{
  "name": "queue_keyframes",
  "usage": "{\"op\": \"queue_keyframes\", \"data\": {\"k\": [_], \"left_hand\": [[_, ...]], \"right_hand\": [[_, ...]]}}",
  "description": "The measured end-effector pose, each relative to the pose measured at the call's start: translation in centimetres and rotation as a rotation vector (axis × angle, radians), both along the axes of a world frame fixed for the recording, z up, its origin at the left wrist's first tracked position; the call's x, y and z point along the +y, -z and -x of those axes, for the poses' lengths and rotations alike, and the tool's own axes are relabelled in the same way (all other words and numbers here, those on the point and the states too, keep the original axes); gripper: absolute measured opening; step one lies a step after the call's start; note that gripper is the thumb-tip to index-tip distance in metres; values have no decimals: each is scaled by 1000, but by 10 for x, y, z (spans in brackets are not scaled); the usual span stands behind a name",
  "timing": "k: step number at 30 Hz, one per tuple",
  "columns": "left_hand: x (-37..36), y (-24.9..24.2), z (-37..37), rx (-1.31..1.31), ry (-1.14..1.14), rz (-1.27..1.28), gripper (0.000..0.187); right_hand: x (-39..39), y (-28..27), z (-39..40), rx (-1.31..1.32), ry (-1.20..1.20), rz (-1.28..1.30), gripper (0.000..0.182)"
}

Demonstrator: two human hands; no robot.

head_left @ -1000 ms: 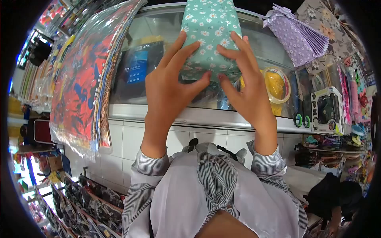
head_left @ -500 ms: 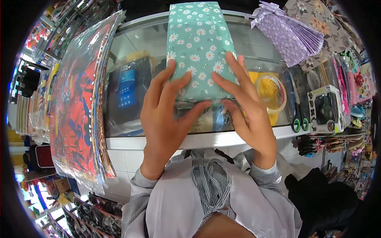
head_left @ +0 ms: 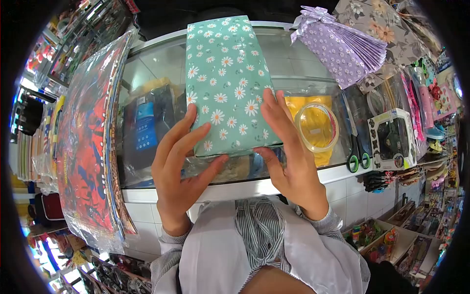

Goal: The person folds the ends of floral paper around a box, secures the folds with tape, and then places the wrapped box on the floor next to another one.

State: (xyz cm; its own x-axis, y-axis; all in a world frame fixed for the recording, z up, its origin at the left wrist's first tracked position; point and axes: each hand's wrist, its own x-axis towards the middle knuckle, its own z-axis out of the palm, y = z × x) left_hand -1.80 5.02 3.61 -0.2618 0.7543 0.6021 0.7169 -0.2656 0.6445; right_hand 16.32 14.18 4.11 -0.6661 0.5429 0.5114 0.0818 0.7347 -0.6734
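A box wrapped in green daisy-patterned paper (head_left: 226, 73) lies on the glass counter in front of me. My left hand (head_left: 183, 169) has its fingers spread, with fingertips on the box's left side and near corner and the thumb at its near edge. On the right side, my right hand (head_left: 293, 152) touches the box with its fingers, and its thumb rests at the near edge. Both hands hold the near end of the box between them. The underside of the box is hidden.
Right of the box lie a clear tape roll (head_left: 317, 128) on a yellow packet (head_left: 301, 105), scissors (head_left: 356, 142) and a boxed toy (head_left: 393, 139). A purple pleated wrapped item (head_left: 338, 49) lies behind. Plastic-wrapped red sheets (head_left: 85, 137) stand at the left.
The box and both hands appear lower and further left in view. More of the box's far end shows. The fingers still touch its near end. The black shape at lower right has moved mostly out.
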Motion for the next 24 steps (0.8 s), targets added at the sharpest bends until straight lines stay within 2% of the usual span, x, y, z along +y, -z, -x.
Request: {"op": "queue_keyframes", "data": {"k": [7, 17, 20, 23, 24], "left_hand": [[2, -4, -9, 15, 79, -16, 55], [-7, -9, -23, 240, -46, 71, 47], [-3, -5, -26, 244, 63, -85, 41], [-4, -4, -22, 248, 66, -145, 38], [-4, -1, -19, 274, 88, -133, 46]], "right_hand": [[-5, -12, -21, -27, 5, 85, 68], [-17, -5, -34, 3, 217, -127, 58], [-18, 0, -36, 45, 272, -204, 52], [-18, 17, -34, 161, 298, -239, 50], [-17, 22, -33, 227, 331, -237, 46]]}}
